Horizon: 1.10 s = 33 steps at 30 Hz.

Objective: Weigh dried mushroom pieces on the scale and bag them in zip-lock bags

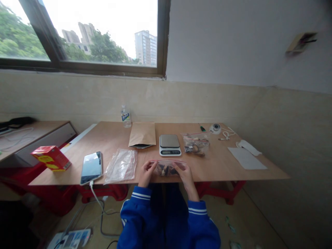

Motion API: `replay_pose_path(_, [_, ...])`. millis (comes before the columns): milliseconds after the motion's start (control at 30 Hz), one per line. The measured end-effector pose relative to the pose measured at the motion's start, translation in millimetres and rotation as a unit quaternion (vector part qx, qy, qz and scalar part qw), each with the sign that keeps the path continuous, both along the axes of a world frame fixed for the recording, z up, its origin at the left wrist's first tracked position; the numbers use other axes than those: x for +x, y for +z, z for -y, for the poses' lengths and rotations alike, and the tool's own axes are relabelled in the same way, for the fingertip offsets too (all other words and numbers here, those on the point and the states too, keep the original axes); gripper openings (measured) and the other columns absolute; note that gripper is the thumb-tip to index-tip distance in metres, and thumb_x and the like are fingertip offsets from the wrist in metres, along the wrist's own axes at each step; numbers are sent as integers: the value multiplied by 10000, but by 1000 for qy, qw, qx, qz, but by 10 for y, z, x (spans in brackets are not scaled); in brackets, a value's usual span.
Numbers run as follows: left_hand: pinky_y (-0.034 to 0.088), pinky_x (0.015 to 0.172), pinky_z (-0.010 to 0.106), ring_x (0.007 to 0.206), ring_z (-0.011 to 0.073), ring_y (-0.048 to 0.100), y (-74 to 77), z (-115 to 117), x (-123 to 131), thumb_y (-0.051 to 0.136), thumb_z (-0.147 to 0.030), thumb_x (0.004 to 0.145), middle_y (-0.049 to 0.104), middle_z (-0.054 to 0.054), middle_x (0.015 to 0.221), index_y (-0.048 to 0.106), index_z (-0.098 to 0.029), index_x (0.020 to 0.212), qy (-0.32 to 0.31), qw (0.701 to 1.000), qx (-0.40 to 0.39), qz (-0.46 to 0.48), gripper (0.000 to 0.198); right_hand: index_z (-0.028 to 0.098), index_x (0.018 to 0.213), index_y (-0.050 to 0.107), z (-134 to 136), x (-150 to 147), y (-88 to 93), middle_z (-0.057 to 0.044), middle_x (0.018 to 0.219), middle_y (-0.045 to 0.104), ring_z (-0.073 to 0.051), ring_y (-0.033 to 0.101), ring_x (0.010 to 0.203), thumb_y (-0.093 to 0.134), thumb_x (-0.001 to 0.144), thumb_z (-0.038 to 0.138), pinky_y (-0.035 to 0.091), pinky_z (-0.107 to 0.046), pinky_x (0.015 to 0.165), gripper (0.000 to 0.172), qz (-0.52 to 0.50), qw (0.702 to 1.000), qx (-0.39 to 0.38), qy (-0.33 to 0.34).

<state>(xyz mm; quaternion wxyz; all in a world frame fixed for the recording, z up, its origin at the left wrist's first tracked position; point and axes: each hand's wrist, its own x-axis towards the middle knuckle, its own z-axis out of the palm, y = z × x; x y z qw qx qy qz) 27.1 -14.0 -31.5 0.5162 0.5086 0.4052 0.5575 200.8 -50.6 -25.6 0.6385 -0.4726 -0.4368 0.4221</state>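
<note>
A small clear zip bag (168, 168) with dark and pale pieces inside lies at the near edge of the wooden table (220, 162). My left hand (146, 173) pinches its left end and my right hand (185, 174) pinches its right end, fingers closed on the plastic. Both sleeves are blue with white stripes. Just behind the bag stands a small digital scale (169, 145). To its right lies a second filled clear bag (195, 145). A stack of empty clear bags (121, 165) lies to the left of my hands.
A phone (91, 167) on a white cable lies at the left, with a red box (51, 157) beyond it. A brown paper pouch (142, 135) and a water bottle (126, 116) stand at the back. White paper (246, 158) and small white parts (215, 128) sit at the right.
</note>
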Motion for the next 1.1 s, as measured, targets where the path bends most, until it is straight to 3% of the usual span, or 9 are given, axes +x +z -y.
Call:
replay_pose_path(100, [498, 679, 266, 766, 179, 637, 0, 11, 20, 698, -429, 663, 698, 61, 877, 670, -150, 925, -31, 999, -17, -2, 383, 144, 878, 711, 3, -11, 19, -92, 869, 731, -236, 684, 803, 719, 664, 427, 540, -403, 785, 355, 5, 1000, -4, -10])
replay_pose_path(267, [478, 566, 235, 648, 152, 619, -28, 25, 82, 702, -423, 663, 689, 39, 728, 675, -139, 844, 6, 1000, -21, -17, 338, 149, 852, 716, 14, -25, 44, -86, 857, 732, -236, 683, 804, 709, 677, 426, 544, -389, 768, 327, 10, 1000, 3, -18])
replay_pose_path(600, [465, 532, 234, 580, 145, 609, 5, 43, 99, 721, -389, 645, 688, 30, 672, 685, -138, 768, 50, 998, 5, -48, 282, 144, 840, 693, -15, -20, -72, -81, 868, 715, -219, 667, 813, 718, 678, 400, 526, -356, 768, 304, 37, 997, 21, -68])
replay_pose_path(767, [484, 577, 246, 619, 161, 632, 40, 50, 109, 721, -386, 646, 704, 41, 706, 694, -136, 767, 37, 998, 0, -44, 279, 144, 821, 701, 0, 0, -18, -78, 850, 719, -219, 667, 806, 711, 686, 397, 526, -357, 771, 287, 39, 997, 19, -66])
replay_pose_path(967, [514, 676, 272, 738, 188, 656, 65, 66, 108, 743, -416, 602, 719, 69, 816, 701, -131, 823, -32, 999, -36, -6, 363, 173, 939, 706, 38, 55, 42, -85, 977, 716, -237, 660, 923, 694, 711, 397, 508, -379, 846, 320, 3, 1000, 0, 24])
replay_pose_path(1100, [517, 637, 276, 660, 182, 650, 59, 98, 163, 755, -413, 590, 708, 54, 693, 707, -121, 771, -43, 997, -57, -12, 346, 195, 986, 703, 57, 61, 77, -83, 1061, 692, -250, 642, 981, 694, 708, 417, 508, -387, 855, 356, 4, 995, -9, 95])
